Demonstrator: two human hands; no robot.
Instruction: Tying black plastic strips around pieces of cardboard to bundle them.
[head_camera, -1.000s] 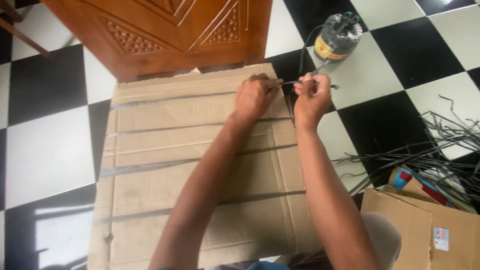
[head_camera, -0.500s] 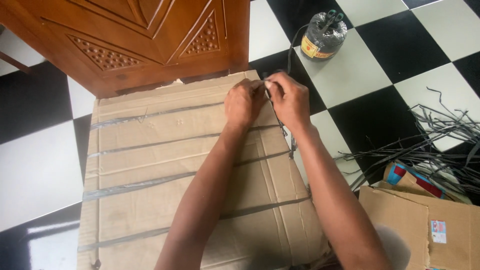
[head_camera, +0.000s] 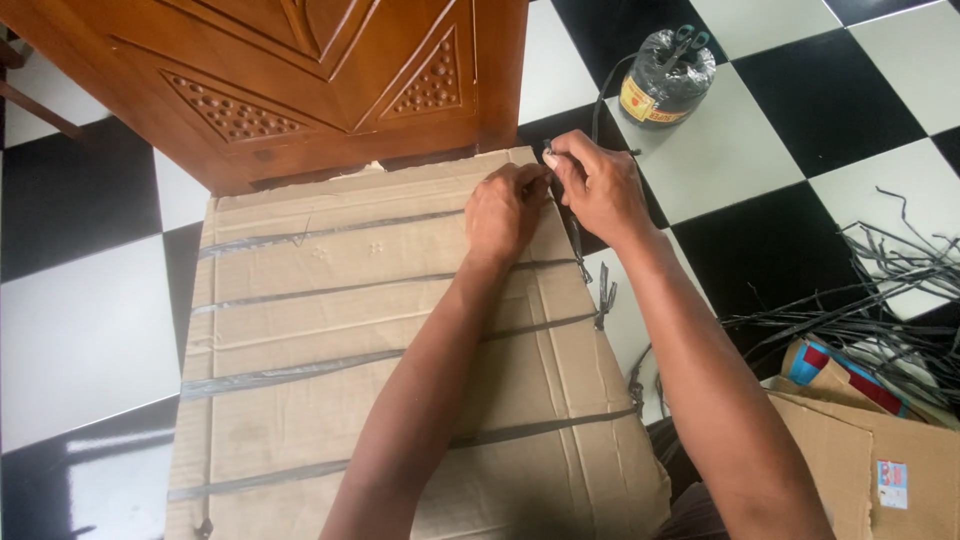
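A flat stack of brown cardboard (head_camera: 330, 330) lies on the checkered floor, crossed by several dark plastic straps. My left hand (head_camera: 505, 210) and my right hand (head_camera: 600, 185) meet at the stack's far right corner. Both pinch the dark strap (head_camera: 572, 232) there, fingers closed tight around it. A knot or twist sits between the fingertips, mostly hidden. The strap's loose end runs up toward a wrapped spool of strapping (head_camera: 667, 75) with scissors stuck in its top.
A carved wooden door (head_camera: 300, 80) stands just beyond the cardboard. A tangle of cut black strap pieces (head_camera: 880, 300) lies at the right. More cardboard pieces (head_camera: 870, 440), one with coloured print, sit at the lower right. Black and white floor tiles surround everything.
My hands came together from pulling the strap apart sideways and now work close at the corner. The view shifted slightly; the cardboard has not moved.
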